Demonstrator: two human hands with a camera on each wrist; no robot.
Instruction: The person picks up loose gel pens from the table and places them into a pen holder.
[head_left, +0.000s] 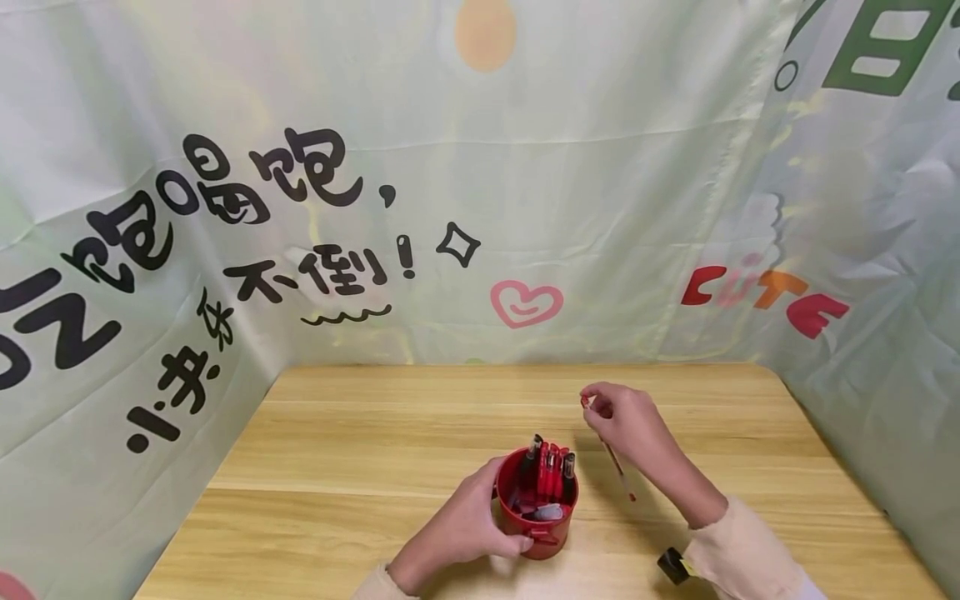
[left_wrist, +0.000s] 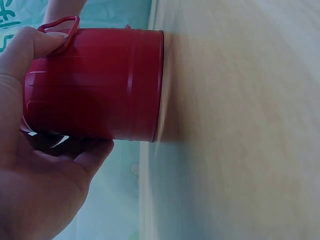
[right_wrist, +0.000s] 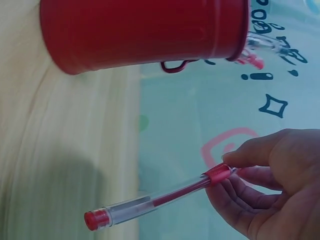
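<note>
A red pail-shaped pen holder [head_left: 546, 547] stands upright on the wooden table, with dark pens, red items and a greyish-white piece inside it. My left hand [head_left: 467, 515] grips it from the left. In the left wrist view my thumb lies at the wire-like handle [left_wrist: 74, 36], with fingers on the opposite side of the red wall [left_wrist: 100, 85]. To the right of the holder, my right hand [head_left: 628, 421] pinches a clear gel pen with red parts [right_wrist: 165, 197] by its red grip end. The pen slants, its red far end [right_wrist: 97, 219] pointing down, apart from the holder.
The light wooden table [head_left: 337, 442] reaches back to pale printed curtains [head_left: 600, 208] on the left, back and right. A small black block [head_left: 672, 566] sits beside my right sleeve [head_left: 742, 550].
</note>
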